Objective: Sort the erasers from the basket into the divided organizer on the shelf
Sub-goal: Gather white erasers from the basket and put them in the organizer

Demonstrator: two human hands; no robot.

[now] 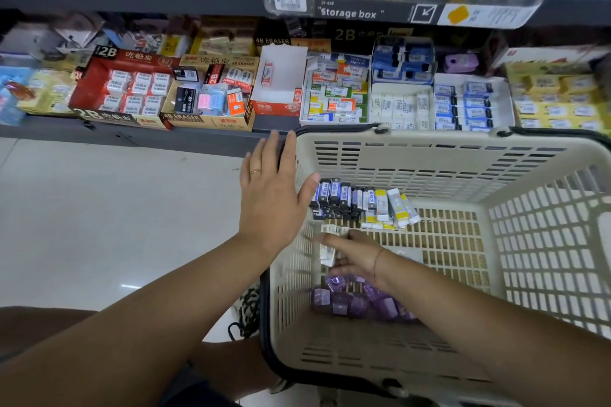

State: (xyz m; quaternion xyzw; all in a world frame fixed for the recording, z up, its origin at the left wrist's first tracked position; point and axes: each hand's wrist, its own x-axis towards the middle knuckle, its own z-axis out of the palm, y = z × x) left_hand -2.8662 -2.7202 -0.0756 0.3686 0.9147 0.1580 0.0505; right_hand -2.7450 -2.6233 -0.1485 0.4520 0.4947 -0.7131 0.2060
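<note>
Head view. Cream basket [413, 139] fills the frame from 3 to 6 o'clock, just below the shelf [132, 139] at 12.

- Left hand [271, 188]: open, fingers straight and together, hanging over the basket's rim at its 10 o'clock corner. Holds nothing.
- Right hand [355, 254]: down inside the basket, reaching toward 9 o'clock. Finger and thumb pinch a white eraser [327, 253]; some motion blur here.
- Dark blue erasers [334, 196] stacked against the basket's far wall at 11 o'clock, with yellow-and-white erasers [393, 208] touching them on the 3 o'clock side.
- Purple erasers [350, 302] piled under the right wrist, at 7 o'clock on the basket floor.
- White divided organizer [443, 79] on the shelf at 12 o'clock, compartments holding white and blue packs.
</note>
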